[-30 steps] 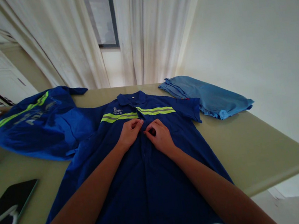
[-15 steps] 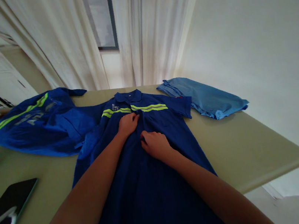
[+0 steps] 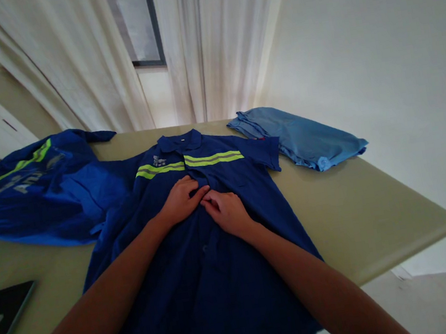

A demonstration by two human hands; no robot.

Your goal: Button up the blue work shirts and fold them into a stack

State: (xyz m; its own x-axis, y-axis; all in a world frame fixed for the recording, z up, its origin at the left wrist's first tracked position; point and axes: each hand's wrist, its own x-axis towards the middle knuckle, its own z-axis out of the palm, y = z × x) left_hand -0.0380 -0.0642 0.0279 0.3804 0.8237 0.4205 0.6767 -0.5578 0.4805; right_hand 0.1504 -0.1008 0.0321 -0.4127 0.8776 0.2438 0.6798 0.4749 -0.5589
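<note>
A dark blue work shirt (image 3: 223, 278) with yellow-green reflective stripes across the chest lies face up on the pale table (image 3: 363, 207), collar away from me. My left hand (image 3: 180, 201) and my right hand (image 3: 225, 211) meet at the shirt's front placket just below the stripes. The fingertips of both pinch the cloth along the button line. Whether a button sits between the fingers is hidden.
A second blue striped garment (image 3: 29, 190) lies spread at the left. A folded light blue garment (image 3: 303, 141) rests at the back right. A dark tablet (image 3: 2, 314) with a white cable sits at the front left. White curtains (image 3: 204, 41) hang behind the table.
My left hand slid back down the placket and my right hand moved up to meet it. The view shifted a little to the left.
</note>
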